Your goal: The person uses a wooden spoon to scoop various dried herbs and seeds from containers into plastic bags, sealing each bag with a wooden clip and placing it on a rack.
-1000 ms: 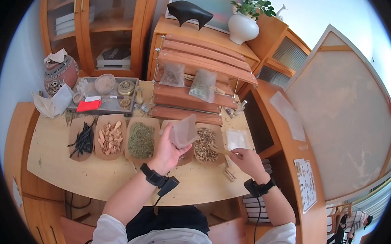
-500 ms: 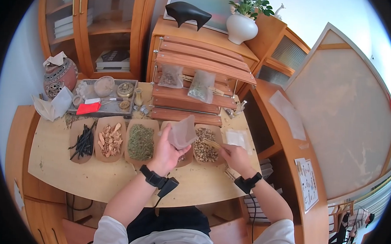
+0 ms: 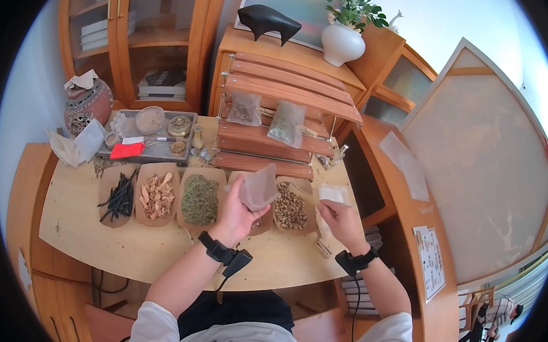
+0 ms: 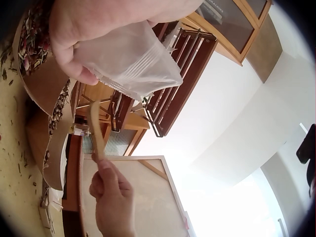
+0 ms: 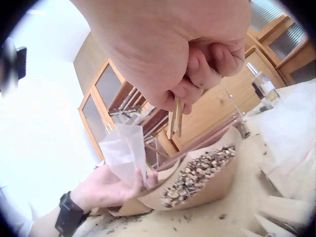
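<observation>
"What's at the back?"
"A slatted rack (image 3: 290, 83); nearer, a tray of brown pieces (image 5: 217, 185)."
"The bag (image 3: 261, 187)?"
"Pinched in the left hand (image 3: 234, 217), partly hiding a neighbouring tray (image 4: 49, 91)."
"The wooden tool (image 4: 96, 128)?"
"The right hand (image 3: 340, 221) grips it, tip above the brown pieces."

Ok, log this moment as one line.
left hand: holds translucent bag | right hand: grips wooden scoop | scoop: above rightmost paper tray

A translucent bag (image 3: 260, 190) tilts near a wooden utensil (image 4: 96, 129).
</observation>
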The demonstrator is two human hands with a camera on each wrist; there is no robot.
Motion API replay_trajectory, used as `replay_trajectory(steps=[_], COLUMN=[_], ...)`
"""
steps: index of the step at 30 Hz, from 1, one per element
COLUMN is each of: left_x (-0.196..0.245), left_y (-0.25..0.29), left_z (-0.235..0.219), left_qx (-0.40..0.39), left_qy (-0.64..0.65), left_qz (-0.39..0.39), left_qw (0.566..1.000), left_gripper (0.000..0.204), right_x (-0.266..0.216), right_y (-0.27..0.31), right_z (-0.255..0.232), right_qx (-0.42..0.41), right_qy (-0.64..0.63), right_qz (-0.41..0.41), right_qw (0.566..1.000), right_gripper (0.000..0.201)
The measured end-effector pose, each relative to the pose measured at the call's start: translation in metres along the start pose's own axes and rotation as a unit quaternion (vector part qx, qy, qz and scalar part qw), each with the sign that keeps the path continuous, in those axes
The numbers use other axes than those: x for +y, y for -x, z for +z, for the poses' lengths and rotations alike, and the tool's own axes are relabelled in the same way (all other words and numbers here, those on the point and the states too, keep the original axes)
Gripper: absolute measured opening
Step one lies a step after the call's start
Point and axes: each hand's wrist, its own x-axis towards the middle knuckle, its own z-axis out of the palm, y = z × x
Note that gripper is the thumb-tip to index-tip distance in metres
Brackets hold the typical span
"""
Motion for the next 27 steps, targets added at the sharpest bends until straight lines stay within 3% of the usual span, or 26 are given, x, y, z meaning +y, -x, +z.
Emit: replay_trajectory(steps=[6,9,12,15,18,19,22,27], left_x=[0.000,0.001,0.001,0.001,0.001,0.002,0.001,-0.002], left_y=[0.003,0.005,0.003,0.004,0.003,0.004,0.003,0.001], left_z=[0.004,0.005,0.004,0.002,0.002,0.002,0.001,0.000], left_qx=[-0.003,-0.012,-0.013,-0.010,-0.009,-0.009,-0.004,-0.004], left_qy=[-0.006,-0.008,-0.012,-0.004,0.001,0.001,0.003,-0.003], left_qz=[-0.006,-0.007,-0.008,0.000,0.002,0.003,0.004,0.002], left_qw=[1.000,1.000,1.000,1.000,1.000,1.000,1.000,1.000], left_gripper=[0.053,0.054,0.052,0.054,0.055,0.055,0.055,0.054], right_x=[-0.047,-0.068,-0.064,-0.070,-0.044,-0.037,-0.029,-0.035], right_y=[-0.004,-0.004,-0.003,-0.002,-0.003,-0.003,-0.004,-0.011], right_z=[-0.019,-0.021,-0.016,-0.031,-0.029,-0.028,-0.026,0.003], right_qx=[0.007,-0.028,-0.034,-0.021,-0.007,-0.014,-0.081,-0.053], right_qy=[-0.083,-0.063,-0.118,-0.089,-0.115,-0.106,0.097,0.124], right_qz=[-0.042,-0.069,-0.065,-0.050,0.014,0.029,0.027,-0.050], right_qw=[0.996,0.995,0.990,0.995,0.993,0.994,0.992,0.990], right_gripper=[0.027,0.028,0.026,0.024,0.026,0.027,0.026,0.022])
